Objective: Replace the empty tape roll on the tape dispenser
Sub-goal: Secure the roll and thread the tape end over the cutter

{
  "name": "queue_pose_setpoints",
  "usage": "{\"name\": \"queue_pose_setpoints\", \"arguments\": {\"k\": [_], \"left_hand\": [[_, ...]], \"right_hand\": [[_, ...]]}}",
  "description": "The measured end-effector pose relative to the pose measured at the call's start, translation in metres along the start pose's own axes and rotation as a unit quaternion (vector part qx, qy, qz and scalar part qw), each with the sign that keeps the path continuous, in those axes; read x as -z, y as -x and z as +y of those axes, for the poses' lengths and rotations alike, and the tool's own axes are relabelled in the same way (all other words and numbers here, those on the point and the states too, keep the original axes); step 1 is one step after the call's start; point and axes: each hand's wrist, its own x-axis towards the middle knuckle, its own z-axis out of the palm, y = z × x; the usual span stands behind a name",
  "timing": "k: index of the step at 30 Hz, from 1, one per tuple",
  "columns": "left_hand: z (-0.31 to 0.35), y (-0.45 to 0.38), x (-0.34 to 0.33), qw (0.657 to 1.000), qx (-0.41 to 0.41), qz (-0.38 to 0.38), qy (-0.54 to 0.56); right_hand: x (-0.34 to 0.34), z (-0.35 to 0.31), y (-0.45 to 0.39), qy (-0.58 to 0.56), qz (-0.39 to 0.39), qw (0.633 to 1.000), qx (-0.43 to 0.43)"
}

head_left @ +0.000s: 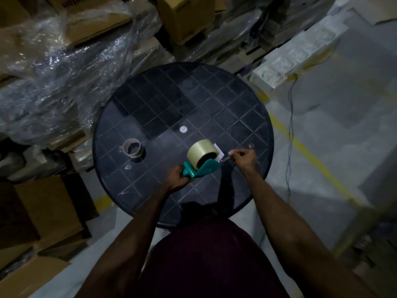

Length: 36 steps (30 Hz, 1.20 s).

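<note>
My left hand (pixel 177 178) gripped the teal plastic tape dispenser (pixel 200 169), which carried the full pale-yellow tape roll (pixel 200 152). My right hand (pixel 243 158), just beside its front, pinched the clear tape end (pixel 225 158). The empty cardboard core (pixel 133 147) stood well apart to the left on the round dark table (pixel 193 93), which was open ahead.

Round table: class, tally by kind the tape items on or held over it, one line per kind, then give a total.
Full tape roll, mounted on the dispenser: 1
Empty cardboard core, lying on the table: 1
Teal tape dispenser, held by the left hand: 1
Total: 3
</note>
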Motion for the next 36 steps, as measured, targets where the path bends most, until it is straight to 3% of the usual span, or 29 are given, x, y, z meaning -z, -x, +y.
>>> {"name": "queue_pose_setpoints", "arguments": {"k": [8,14,20,24,29,33,36], "left_hand": [[0.017,-0.022,-0.049,0.990,0.059,-0.058,-0.114],[-0.017,-0.043,-0.081,0.985,0.107,-0.075,-0.116],[0.014,-0.036,-0.085,0.986,0.105,-0.047,-0.120],[0.015,-0.040,-0.087,0.986,0.107,-0.044,-0.120],[0.012,-0.046,-0.085,0.981,0.127,-0.079,-0.127],[0.014,-0.046,-0.084,0.982,0.094,-0.092,-0.138],[0.018,-0.040,-0.081,0.984,0.051,-0.081,-0.152]], "right_hand": [[-0.007,0.090,-0.051,0.051,0.000,0.996,-0.069],[-0.018,0.088,-0.059,0.078,-0.010,0.997,-0.019],[-0.031,0.079,-0.055,0.160,0.023,0.987,0.021],[-0.023,0.067,-0.061,0.129,0.044,0.991,0.010],[-0.013,0.073,-0.054,0.315,-0.076,0.936,0.135],[0.003,0.089,-0.020,0.285,-0.147,0.930,0.178],[0.011,0.088,-0.001,0.352,-0.184,0.901,0.175]]}}
